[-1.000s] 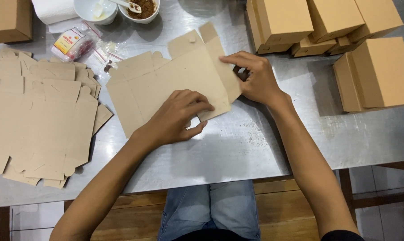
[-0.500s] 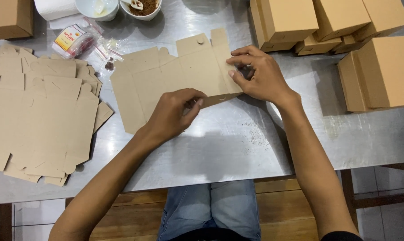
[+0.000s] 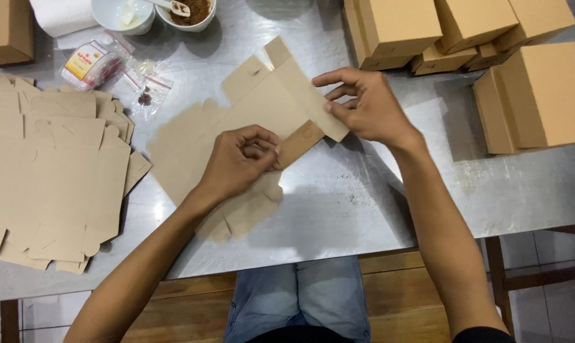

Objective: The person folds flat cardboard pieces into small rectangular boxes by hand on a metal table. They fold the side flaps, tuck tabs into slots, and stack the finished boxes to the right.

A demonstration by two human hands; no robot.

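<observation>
Steel table (image 3: 363, 209) mid-area: left hand (image 3: 239, 162) pinching a flap of the flat box blank (image 3: 249, 108), right hand (image 3: 370, 108) gripping its side panel; folding barely begun, finished boxes (image 3: 529, 95) stacked at right edge.

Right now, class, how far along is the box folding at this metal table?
Done: folded cardboard boxes sit at the table's far right. In hand: one flat box blank lies on the metal table; the left hand pinches a small flap near its middle and the right hand grips its right panel. Left: a stack of flat blanks waits on the left, unfolded.
</observation>
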